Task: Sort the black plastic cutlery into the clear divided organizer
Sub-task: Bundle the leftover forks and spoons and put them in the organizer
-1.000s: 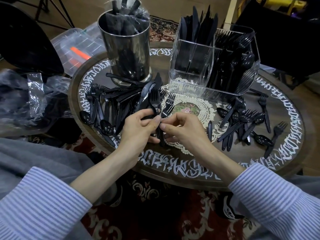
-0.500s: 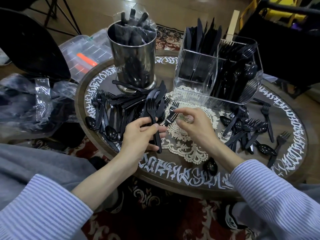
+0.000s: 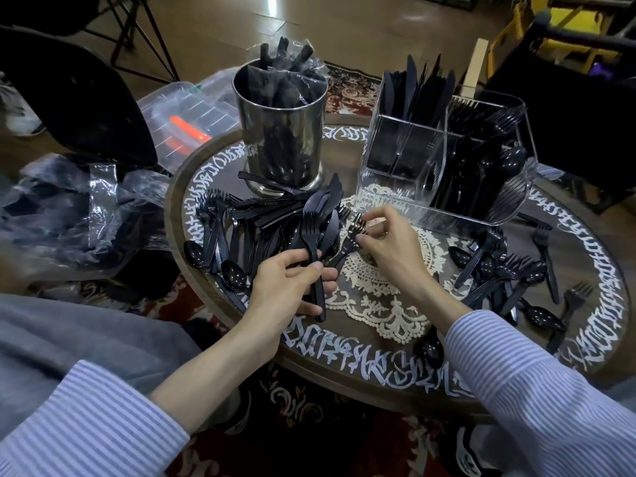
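Observation:
My left hand (image 3: 292, 284) grips a small bundle of black forks (image 3: 314, 247), tines pointing away from me. My right hand (image 3: 389, 242) pinches the tines of another black fork (image 3: 349, 241) lying at the edge of the left pile. A heap of loose black cutlery (image 3: 254, 222) covers the table's left side, and a smaller heap (image 3: 502, 273) lies on the right. The clear divided organizer (image 3: 389, 187) stands at the back right, with knives (image 3: 416, 87) in its left rear section, forks and spoons (image 3: 495, 166) on the right. Its near left section looks empty.
A steel canister (image 3: 280, 132) with wrapped cutlery stands at the back centre of the round wooden table (image 3: 361, 376). A lace doily (image 3: 382, 297) lies in the middle. One spoon (image 3: 430, 349) sits near the front rim. Plastic bags (image 3: 69, 208) and a clear lidded box (image 3: 186, 115) lie off the table's left.
My right hand moved from the fork bundle out to the pile's edge and took hold of a single fork by its tines. My left hand kept its bundle.

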